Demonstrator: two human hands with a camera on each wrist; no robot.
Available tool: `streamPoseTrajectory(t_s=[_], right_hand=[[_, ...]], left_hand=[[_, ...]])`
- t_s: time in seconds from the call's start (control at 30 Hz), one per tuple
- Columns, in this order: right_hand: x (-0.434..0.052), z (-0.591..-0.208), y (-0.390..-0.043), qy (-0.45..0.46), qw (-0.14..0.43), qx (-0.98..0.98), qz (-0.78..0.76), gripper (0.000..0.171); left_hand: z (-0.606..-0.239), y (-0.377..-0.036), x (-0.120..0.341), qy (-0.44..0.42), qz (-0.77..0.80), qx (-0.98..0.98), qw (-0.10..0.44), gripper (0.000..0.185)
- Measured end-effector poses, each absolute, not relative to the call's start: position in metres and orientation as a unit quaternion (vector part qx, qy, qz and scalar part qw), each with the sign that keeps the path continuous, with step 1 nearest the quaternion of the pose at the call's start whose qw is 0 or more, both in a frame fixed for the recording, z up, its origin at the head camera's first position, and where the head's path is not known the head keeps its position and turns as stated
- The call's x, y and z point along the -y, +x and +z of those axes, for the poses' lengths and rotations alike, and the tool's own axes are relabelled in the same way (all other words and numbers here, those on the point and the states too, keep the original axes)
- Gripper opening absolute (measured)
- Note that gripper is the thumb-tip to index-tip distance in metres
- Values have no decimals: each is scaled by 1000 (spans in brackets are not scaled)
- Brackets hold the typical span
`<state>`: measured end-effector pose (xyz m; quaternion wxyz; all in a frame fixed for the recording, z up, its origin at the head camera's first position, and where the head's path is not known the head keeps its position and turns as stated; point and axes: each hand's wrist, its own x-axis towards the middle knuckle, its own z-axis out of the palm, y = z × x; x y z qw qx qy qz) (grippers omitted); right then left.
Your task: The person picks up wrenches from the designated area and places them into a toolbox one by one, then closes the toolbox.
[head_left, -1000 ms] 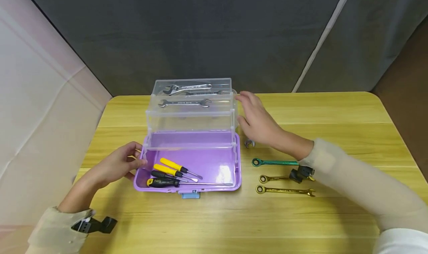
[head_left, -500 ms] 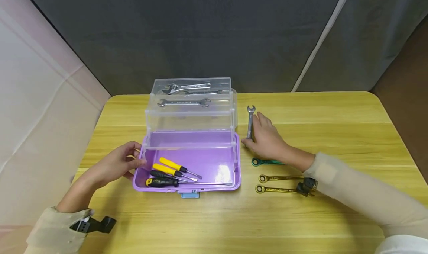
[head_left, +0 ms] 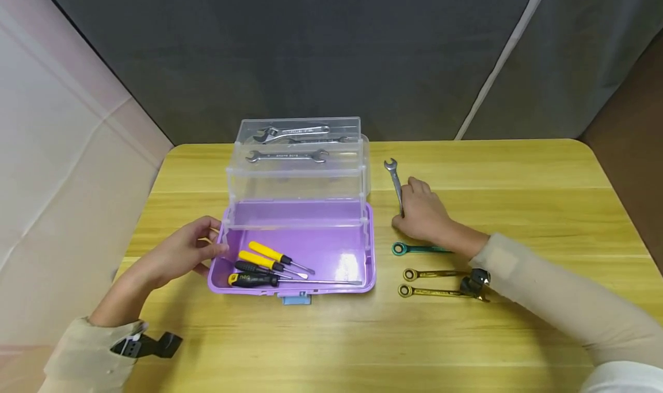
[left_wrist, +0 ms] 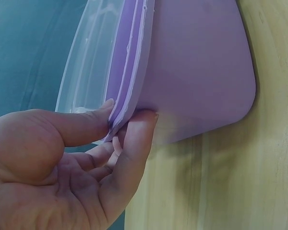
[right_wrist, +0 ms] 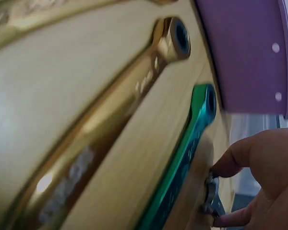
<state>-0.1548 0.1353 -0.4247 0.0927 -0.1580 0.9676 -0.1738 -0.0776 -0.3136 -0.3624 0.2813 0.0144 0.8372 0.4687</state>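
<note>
My left hand (head_left: 183,249) pinches the left rim of a purple toolbox (head_left: 305,289), thumb inside and fingers outside; the left wrist view shows that grip on the rim (left_wrist: 134,81). To the right of the box, my right hand (head_left: 425,212) grips a silver open-end wrench (head_left: 395,180) by its near end, and the far jaw points away from me. In the right wrist view, thumb and finger pinch the wrench's near head (right_wrist: 212,194), close to a green ratchet wrench (right_wrist: 182,153). Screwdrivers with yellow handles (head_left: 264,252) and black ones (head_left: 254,279) lie inside the box.
Clear plastic trays (head_left: 295,174) stand raised at the back of the box and hold an adjustable wrench (head_left: 290,132) and silver open-end wrenches (head_left: 287,156). Two gold ratchet wrenches (head_left: 430,292) lie on the wooden table (head_left: 331,347), partly under my right wrist. A dark curtain (head_left: 311,48) hangs behind.
My right hand has left the trays' right side and come back toward me to grip the silver wrench. The wrench has shifted slightly right and slanted. My left hand stays on the rim.
</note>
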Motion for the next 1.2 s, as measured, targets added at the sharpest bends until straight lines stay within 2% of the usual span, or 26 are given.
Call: streamPoseTrajectory(t_s=[0.37, 0.47, 0.7, 0.87, 1.2], right_hand=[[-193, -418, -177, -90, 66, -976, -187, 17], [-206, -417, -184, -82, 74, -974, -198, 17], [-220, -419, -201, -148, 123, -957, -219, 15], [-223, -418, -207, -149, 148, -950, -231, 15], [-229, -420, -207, -129, 143, -945, -265, 15]], left_hand=[[-361, -78, 313, 16, 473, -835, 279, 40], [-361, -79, 313, 15, 472, -836, 280, 40], [-363, -78, 314, 14, 477, -833, 281, 40], [-365, -78, 314, 12, 479, -831, 282, 41], [-362, -77, 314, 11, 478, -832, 281, 40]])
